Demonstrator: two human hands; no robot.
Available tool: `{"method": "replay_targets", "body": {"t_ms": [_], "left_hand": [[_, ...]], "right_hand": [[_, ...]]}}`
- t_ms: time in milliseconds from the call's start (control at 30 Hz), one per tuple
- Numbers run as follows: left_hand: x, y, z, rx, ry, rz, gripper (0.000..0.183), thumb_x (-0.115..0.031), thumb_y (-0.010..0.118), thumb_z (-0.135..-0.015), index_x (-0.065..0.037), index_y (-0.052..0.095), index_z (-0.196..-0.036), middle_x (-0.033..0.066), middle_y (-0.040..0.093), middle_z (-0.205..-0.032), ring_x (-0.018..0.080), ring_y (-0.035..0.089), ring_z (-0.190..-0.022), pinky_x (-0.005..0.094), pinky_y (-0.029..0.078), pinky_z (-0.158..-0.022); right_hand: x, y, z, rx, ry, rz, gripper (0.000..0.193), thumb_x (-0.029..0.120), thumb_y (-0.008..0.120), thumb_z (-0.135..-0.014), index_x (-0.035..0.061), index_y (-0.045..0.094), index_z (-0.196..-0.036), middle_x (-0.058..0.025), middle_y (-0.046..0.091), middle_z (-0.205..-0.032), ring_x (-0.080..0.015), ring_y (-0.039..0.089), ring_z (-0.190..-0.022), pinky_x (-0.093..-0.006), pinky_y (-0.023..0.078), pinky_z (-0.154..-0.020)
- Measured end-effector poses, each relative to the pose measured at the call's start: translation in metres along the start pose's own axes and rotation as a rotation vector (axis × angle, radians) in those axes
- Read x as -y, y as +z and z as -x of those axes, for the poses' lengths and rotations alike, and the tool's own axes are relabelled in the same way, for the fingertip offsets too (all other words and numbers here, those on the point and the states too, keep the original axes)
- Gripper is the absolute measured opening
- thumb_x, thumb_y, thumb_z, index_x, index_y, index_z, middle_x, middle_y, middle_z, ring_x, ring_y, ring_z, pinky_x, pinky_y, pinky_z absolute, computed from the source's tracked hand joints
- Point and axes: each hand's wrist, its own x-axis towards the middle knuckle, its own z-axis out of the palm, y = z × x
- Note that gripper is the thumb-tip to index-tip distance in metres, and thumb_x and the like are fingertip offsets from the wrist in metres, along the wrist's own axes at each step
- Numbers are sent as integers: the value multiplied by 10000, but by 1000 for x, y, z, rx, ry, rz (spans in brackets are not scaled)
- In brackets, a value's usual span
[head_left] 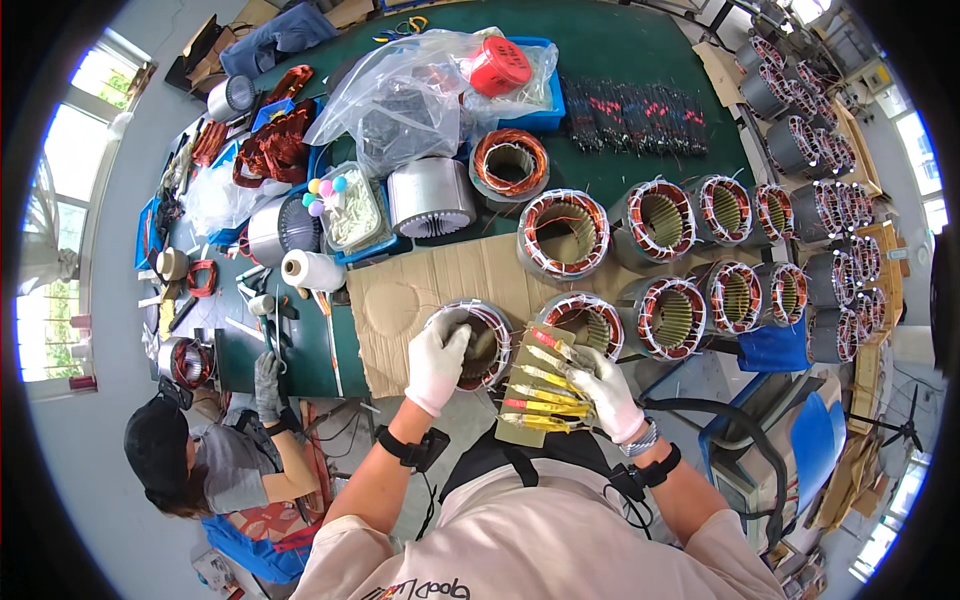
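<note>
In a white glove, my left hand (437, 366) is closed over the left rim of a motor stator (490, 372), thumb toward its bore and fingers along the upper edge. The stator's copper windings are laced with white cord. My right hand (604, 394), gloved too, holds a flat olive-tan board (522, 380) beside that stator. Several yellow and red sleeved leads (550, 394) lie across the board, their ends under my fingers. Another laced stator (578, 325) stands just behind the board, partly hidden by it.
Rows of laced stators (668, 318) stand to the right on cardboard (400, 330) over a green table (640, 40). A white thread spool (305, 270), a bare stator (432, 197) and blue trays lie left and behind. A co-worker (215, 455) sits at left; a black hose (745, 425) curves at right.
</note>
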Motion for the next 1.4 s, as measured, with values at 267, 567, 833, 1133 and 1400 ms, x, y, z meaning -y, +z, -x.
{"method": "replay_targets", "body": {"t_ms": [267,567,833,1133,1400], "left_hand": [[21,13,-20,-85,256,-46,292,-49,617,-968,27,668,-1245,62,704,-900,91,631,-643,262,514,-591],[-9,-1,-24,-31,418,-442,178,-137,635,-985,18,720,-997,106,679,-751,146,653,-624,317,515,-593],[-151,-58,81,-245,686,-231,100,30,624,-947,30,710,-998,70,687,-837,114,654,-674,237,533,-591],[-76,-67,39,-231,329,-174,377,-78,636,-954,27,596,-1314,106,703,-959,146,663,-749,282,550,-697],[-108,-25,26,229,430,-133,258,-30,664,-939,-9,706,-1192,141,741,-1103,232,734,-953,329,555,-869]], "right_hand": [[0,1,1,0,-8,-25,481,146,660,-960,-78,556,-1373,-104,660,-1294,-146,609,-1172,-305,473,-1048],[6,7,9,12,-9,-46,495,176,658,-973,-75,543,-1385,-108,654,-1308,-154,608,-1192,-310,465,-1058],[2,1,7,9,-12,-63,496,192,653,-986,-81,540,-1384,-104,662,-1287,-150,618,-1169,-301,480,-1037],[1,8,4,23,-107,-84,719,148,658,-976,-27,321,-1587,-164,440,-1557,-219,439,-1426,-350,351,-1189],[21,3,8,181,-27,-98,799,138,711,-909,-44,314,-1578,-150,452,-1561,-219,462,-1420,-371,342,-1211]]}}
